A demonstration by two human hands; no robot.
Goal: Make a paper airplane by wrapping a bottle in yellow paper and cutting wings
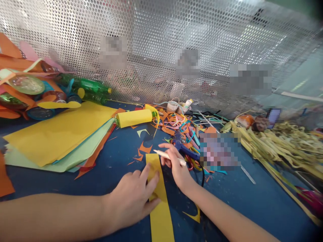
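Observation:
Flat on the blue table lies a long strip of yellow paper (161,218). My left hand (136,193) rests on it with the fingers spread, pressing on its surface. In my right hand (176,164) is a white pen (168,157), held between thumb and fingers, its tip pointing left just above the strip's far end. Orange paper scraps (145,148) lie beyond that end. Farther back, a green bottle wrapped in yellow paper (136,117) lies on its side. A blue glue gun (188,150) sits just past my right hand.
On the left is a stack of coloured paper sheets (63,134), with decorated bottles (27,90) behind it. Paper clippings (174,122) and small cups (172,106) are at the back. Dried husk strips (267,144) cover the right side. A perforated metal screen (156,43) stands behind.

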